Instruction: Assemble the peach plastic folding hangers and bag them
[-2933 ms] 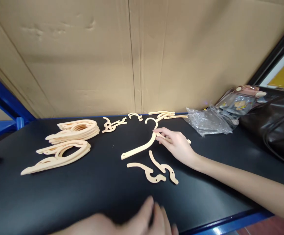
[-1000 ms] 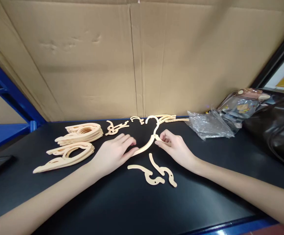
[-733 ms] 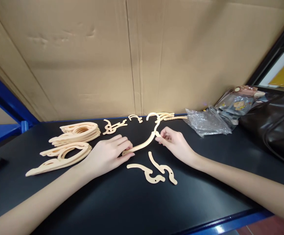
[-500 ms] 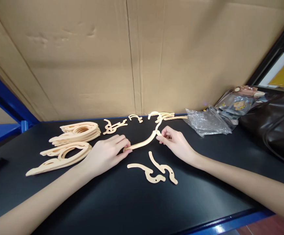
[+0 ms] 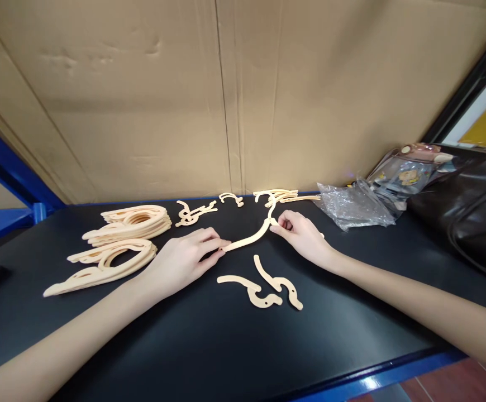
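between my two hands lies a cream clothes hanger [image 5: 249, 239], its hook pointing away from me and its centre joint close to my right fingers. my left hand [image 5: 188, 257] pinches the tip of one arm between thumb and fingers; my right hand [image 5: 299, 234] pinches the other arm just beside the joint, its remaining fingers curled in. a small cream tip shows past the back of that hand.

nearer to me than either hand, below the gap between them, two loose hook pieces [image 5: 258, 302] lie side by side. straight beyond the hanger is a pile of thin cream strips [image 5: 285, 195]; the hook overlaps it in my view, and i cannot tell whether they touch. beyond my left hand are a cluster of small parts [image 5: 190, 216] and, farther off, a curved piece [image 5: 238, 200]. to the left of that hand sit two stacks of folded hangers [image 5: 96, 273].

past my right hand lie a crinkled clear plastic bag [image 5: 347, 206] and a black bag [image 5: 469, 206]. everything rests on a black tabletop [image 5: 184, 346], with cardboard [image 5: 142, 111] upright behind.
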The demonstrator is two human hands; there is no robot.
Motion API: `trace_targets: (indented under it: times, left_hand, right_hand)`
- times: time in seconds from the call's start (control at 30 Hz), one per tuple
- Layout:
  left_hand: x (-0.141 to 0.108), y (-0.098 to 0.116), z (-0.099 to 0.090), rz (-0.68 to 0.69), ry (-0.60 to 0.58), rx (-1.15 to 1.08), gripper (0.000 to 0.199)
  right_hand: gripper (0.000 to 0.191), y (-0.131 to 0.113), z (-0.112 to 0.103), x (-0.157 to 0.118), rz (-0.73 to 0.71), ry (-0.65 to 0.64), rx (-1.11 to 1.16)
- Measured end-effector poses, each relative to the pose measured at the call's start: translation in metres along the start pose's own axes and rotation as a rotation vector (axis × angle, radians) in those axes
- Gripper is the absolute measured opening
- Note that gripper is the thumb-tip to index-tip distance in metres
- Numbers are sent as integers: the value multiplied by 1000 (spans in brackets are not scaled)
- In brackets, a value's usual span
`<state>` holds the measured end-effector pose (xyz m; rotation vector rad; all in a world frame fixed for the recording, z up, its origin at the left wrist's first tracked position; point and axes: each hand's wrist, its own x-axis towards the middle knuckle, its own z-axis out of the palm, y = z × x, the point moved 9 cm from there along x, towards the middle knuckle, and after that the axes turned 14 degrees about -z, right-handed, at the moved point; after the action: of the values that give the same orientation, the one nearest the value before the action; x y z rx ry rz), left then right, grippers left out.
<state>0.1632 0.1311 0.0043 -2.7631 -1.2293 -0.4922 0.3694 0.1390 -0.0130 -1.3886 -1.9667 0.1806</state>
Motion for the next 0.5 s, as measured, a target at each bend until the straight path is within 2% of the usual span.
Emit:
trace_targets:
  times: [0.2,0.4,0.5]
  left_hand:
    - [-1,2,3,12,12,-3,30]
    - [-1,1,2,0,6,-35,33]
    - [-1,2,0,-3,12,-41,33]
  right_hand:
    - [23,0,-3,1,-13,18,-24]
    - [13,4,5,-1,-34,33,22]
    - [11,-6,-7,2,-77,117,112]
